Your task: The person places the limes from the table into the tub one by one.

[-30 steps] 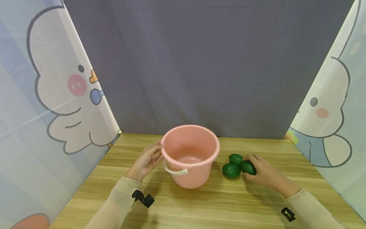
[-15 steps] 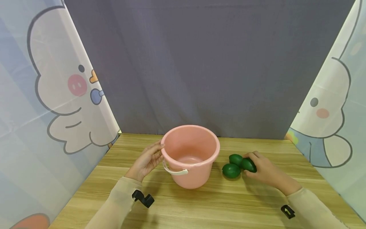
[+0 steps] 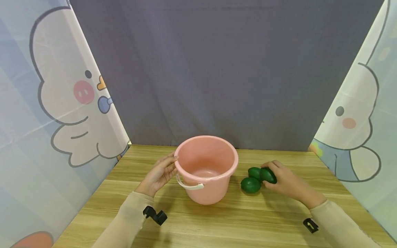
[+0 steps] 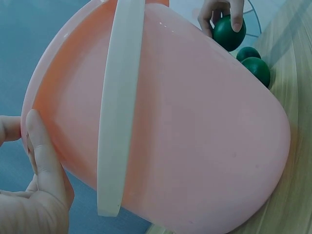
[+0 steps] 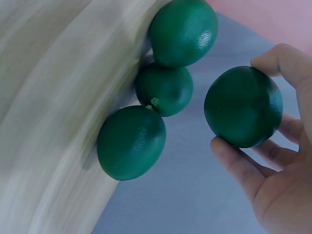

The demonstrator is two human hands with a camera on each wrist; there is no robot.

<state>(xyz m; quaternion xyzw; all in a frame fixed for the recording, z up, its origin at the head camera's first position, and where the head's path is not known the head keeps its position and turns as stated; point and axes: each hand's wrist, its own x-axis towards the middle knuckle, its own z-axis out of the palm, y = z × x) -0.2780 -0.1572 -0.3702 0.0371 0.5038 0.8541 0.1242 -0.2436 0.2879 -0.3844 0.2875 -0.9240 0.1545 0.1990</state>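
Observation:
A pink plastic bucket [image 3: 214,189] stands upright on the table, with its white handle [image 3: 189,186] hanging at the near left side. My left hand [image 3: 157,176] pinches the left part of its rim, fingers on both sides. My right hand [image 3: 286,182] grips one dark green lime [image 5: 243,107] between thumb and fingers, lifted off the table. Three more limes sit in a touching row in the right wrist view: an upper lime [image 5: 183,33], a smaller-looking middle lime [image 5: 165,89] and a lower lime [image 5: 131,143]. One of these is hidden in the head view.
The wooden table [image 3: 204,227] runs back to a dark grey curtain [image 3: 226,75]. Pale cartoon-printed cloth [image 3: 62,144] hangs along the left, with similar cloth [image 3: 363,124] on the right. Black mounts are strapped to both sleeves.
My right hand has raised the lime a little up and leftward from beside the others. The left hand and the bucket have stayed in place.

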